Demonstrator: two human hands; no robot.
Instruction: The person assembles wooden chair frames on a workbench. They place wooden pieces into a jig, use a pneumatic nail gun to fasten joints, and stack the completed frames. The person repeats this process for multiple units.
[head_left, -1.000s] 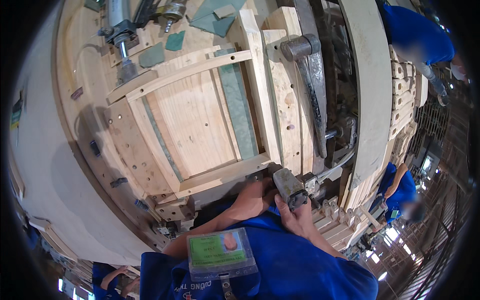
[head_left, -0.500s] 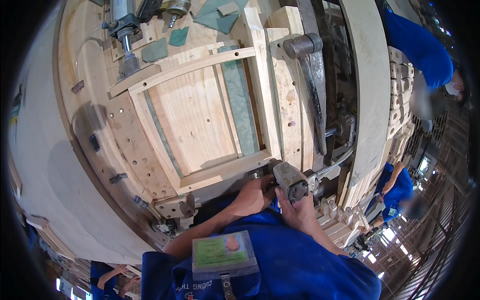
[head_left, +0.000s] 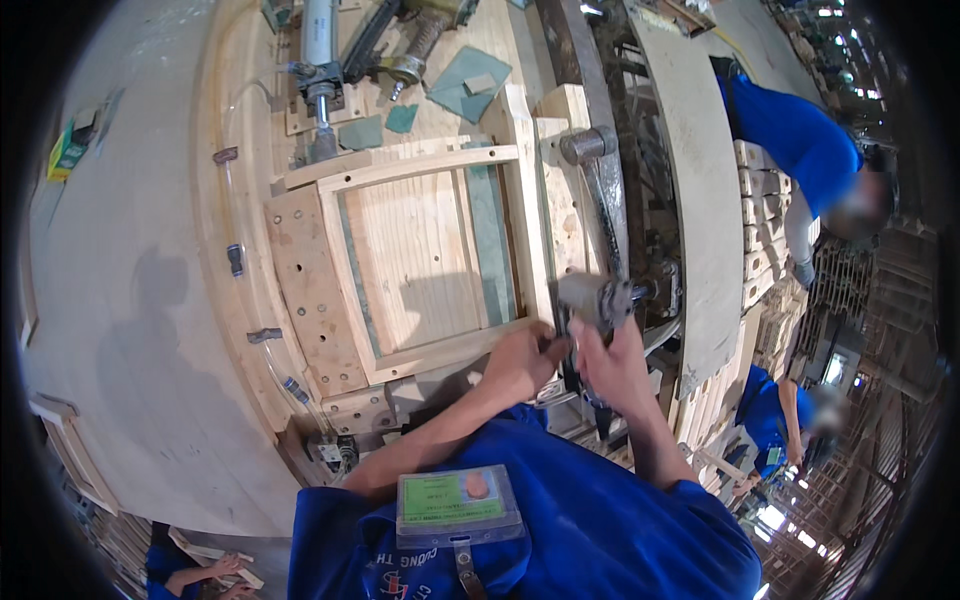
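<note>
A rectangular wooden frame (head_left: 447, 350) lies on the bench around a pale wood panel (head_left: 410, 250) and a green strip (head_left: 492, 240). My right hand (head_left: 615, 365) grips a grey pistol-shaped power tool (head_left: 592, 298) beside the frame's near right corner. The tool's exact kind and its tip cannot be made out. Close to that same corner, my left hand (head_left: 520, 368) is closed with thumb and fingers drawn together. What those fingers hold, if anything, is hidden.
A hammer (head_left: 588, 147) lies right of the frame. Beyond it sit an air cylinder (head_left: 320, 60), another grey power tool (head_left: 425, 45) and green scraps (head_left: 470, 85). A drilled wooden block (head_left: 305, 290) borders the left side. Co-workers in blue (head_left: 790, 130) stand right, near stacked wooden parts (head_left: 762, 210).
My view has shifted, so the bench appears lower and further right. The power tool has turned and sits higher relative to my hands. My left hand stays near the frame's corner.
</note>
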